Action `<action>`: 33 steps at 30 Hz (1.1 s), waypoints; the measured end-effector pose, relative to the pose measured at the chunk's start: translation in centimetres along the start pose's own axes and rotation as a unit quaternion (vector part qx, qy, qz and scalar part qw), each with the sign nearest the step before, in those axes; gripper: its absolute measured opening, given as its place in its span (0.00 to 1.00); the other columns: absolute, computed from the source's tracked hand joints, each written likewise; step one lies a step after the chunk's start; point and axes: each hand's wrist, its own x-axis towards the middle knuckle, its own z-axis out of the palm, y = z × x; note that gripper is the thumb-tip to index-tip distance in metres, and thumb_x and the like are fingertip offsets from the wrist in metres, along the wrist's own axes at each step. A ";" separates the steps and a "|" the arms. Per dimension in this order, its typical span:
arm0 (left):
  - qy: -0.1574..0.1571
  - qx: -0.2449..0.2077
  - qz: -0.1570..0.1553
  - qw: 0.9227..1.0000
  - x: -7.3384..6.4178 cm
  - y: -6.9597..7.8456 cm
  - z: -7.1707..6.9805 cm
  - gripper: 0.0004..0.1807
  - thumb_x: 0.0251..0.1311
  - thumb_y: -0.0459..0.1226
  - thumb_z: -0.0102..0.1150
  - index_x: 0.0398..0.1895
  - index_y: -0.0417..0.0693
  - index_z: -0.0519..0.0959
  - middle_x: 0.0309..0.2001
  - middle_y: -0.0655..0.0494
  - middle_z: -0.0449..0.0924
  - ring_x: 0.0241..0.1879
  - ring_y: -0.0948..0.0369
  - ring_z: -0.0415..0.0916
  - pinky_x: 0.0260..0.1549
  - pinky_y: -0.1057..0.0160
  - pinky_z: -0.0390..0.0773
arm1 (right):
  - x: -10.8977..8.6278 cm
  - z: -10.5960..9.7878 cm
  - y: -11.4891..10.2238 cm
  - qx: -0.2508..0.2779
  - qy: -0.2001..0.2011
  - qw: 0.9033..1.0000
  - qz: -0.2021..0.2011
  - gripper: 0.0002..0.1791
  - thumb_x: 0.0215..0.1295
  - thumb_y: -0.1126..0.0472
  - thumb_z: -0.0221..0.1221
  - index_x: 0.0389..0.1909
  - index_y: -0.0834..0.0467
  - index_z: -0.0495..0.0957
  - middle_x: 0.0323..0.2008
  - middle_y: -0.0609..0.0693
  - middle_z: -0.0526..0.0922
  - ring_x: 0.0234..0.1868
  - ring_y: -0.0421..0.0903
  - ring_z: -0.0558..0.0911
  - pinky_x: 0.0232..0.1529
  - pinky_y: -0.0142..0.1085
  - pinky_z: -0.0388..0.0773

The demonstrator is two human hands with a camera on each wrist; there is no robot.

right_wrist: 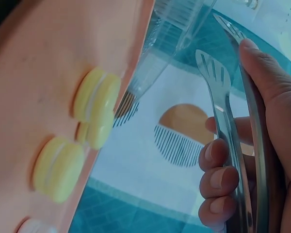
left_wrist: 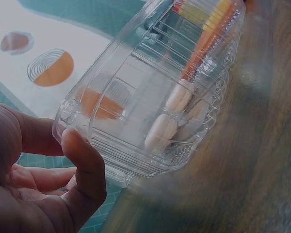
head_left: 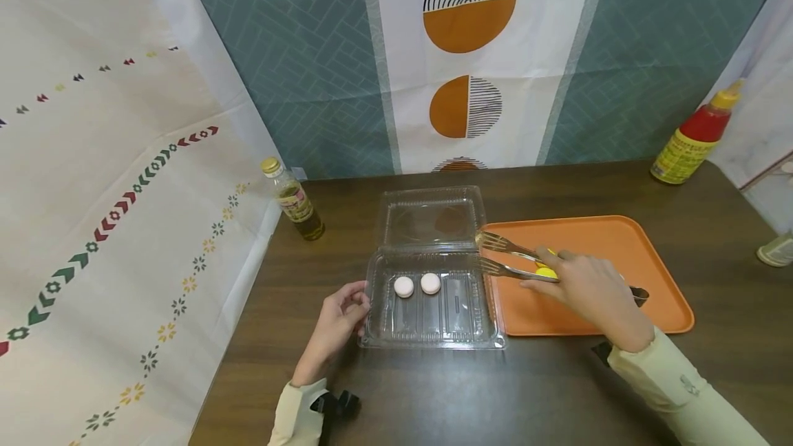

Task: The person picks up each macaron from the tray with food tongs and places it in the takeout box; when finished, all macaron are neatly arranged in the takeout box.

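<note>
A clear plastic clamshell box point(head_left: 434, 345) lies with its lid folded back. Two pale macarons point(head_left: 404, 287) sit side by side inside it. At the box's left edge my left hand point(head_left: 337, 319) pinches the rim between thumb and fingers. Metal tongs point(head_left: 519, 272) are gripped in my right hand point(head_left: 588, 291), over the orange tray point(head_left: 582, 229). Their two slotted tips stand apart near the box's right side, with nothing between them. In the right wrist view, several yellow macarons point(right_wrist: 58, 169) rest on the tray, along with part of a pale one point(right_wrist: 36, 226).
An oil bottle point(head_left: 297, 206) stands at the back left of the dark wooden table point(head_left: 409, 398). At the back right is a red and yellow squeeze bottle point(head_left: 694, 140). A small jar point(head_left: 777, 250) sits at the right edge. Patterned cloth hangs behind and on the left.
</note>
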 end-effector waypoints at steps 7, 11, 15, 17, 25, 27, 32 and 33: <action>0.001 0.005 -0.001 1.000 0.0 0.1 0.0 0.22 0.63 0.18 0.51 0.61 0.22 0.69 0.35 0.44 0.75 0.19 0.63 0.69 0.16 0.69 0.72 | -1.3 0.2 1.3 0.004 0.024 1.000 0.012 0.30 0.53 0.36 0.70 0.47 0.55 0.82 0.13 0.41 0.58 0.13 0.39 0.56 0.11 0.32 0.52; 0.004 0.004 -0.006 1.000 -0.1 0.1 0.0 0.22 0.63 0.18 0.51 0.61 0.22 0.69 0.35 0.43 0.75 0.19 0.63 0.69 0.16 0.69 0.72 | -1.9 -0.1 1.8 0.008 0.009 0.999 0.047 0.30 0.49 0.41 0.74 0.47 0.56 0.83 0.13 0.42 0.60 0.13 0.40 0.59 0.12 0.34 0.55; 0.005 0.005 -0.007 1.000 -0.1 0.1 0.0 0.22 0.63 0.18 0.51 0.61 0.23 0.70 0.35 0.43 0.75 0.19 0.62 0.69 0.17 0.69 0.72 | -2.4 -0.4 2.5 0.005 0.016 0.998 0.057 0.29 0.50 0.43 0.75 0.47 0.58 0.83 0.12 0.41 0.59 0.12 0.40 0.59 0.11 0.35 0.55; 0.005 0.009 -0.006 1.000 -0.1 0.1 0.0 0.22 0.63 0.18 0.51 0.62 0.24 0.70 0.35 0.44 0.75 0.19 0.61 0.69 0.17 0.68 0.73 | -2.7 -0.5 2.9 0.004 0.025 0.998 0.057 0.29 0.52 0.42 0.74 0.46 0.58 0.83 0.12 0.40 0.57 0.12 0.39 0.59 0.12 0.34 0.55; 0.002 0.011 -0.002 1.000 0.0 0.2 0.0 0.22 0.63 0.19 0.52 0.61 0.24 0.70 0.34 0.47 0.75 0.20 0.60 0.69 0.17 0.68 0.73 | -3.7 -1.5 4.3 -0.004 0.007 0.995 0.096 0.32 0.48 0.42 0.75 0.48 0.60 0.84 0.10 0.42 0.60 0.11 0.43 0.61 0.08 0.39 0.57; 0.003 0.009 -0.003 1.000 0.0 0.2 0.0 0.22 0.63 0.18 0.52 0.61 0.24 0.70 0.34 0.47 0.75 0.20 0.61 0.69 0.17 0.68 0.73 | -4.0 -1.6 4.6 -0.003 0.000 0.994 0.107 0.32 0.49 0.43 0.75 0.50 0.59 0.84 0.10 0.43 0.61 0.11 0.45 0.63 0.07 0.40 0.57; 0.003 0.013 -0.006 1.000 0.0 0.1 0.0 0.21 0.64 0.18 0.52 0.62 0.25 0.70 0.34 0.46 0.74 0.20 0.60 0.69 0.17 0.68 0.73 | -4.5 -1.7 5.4 -0.010 -0.009 0.994 0.110 0.31 0.49 0.43 0.76 0.49 0.58 0.82 0.09 0.45 0.60 0.09 0.47 0.63 0.06 0.41 0.57; 0.002 0.014 -0.006 1.000 0.0 0.1 0.0 0.21 0.64 0.18 0.52 0.62 0.25 0.70 0.34 0.46 0.74 0.20 0.60 0.69 0.17 0.68 0.73 | -4.6 -1.7 5.5 -0.010 -0.012 0.994 0.110 0.30 0.49 0.43 0.76 0.48 0.58 0.82 0.09 0.45 0.60 0.09 0.48 0.63 0.06 0.40 0.57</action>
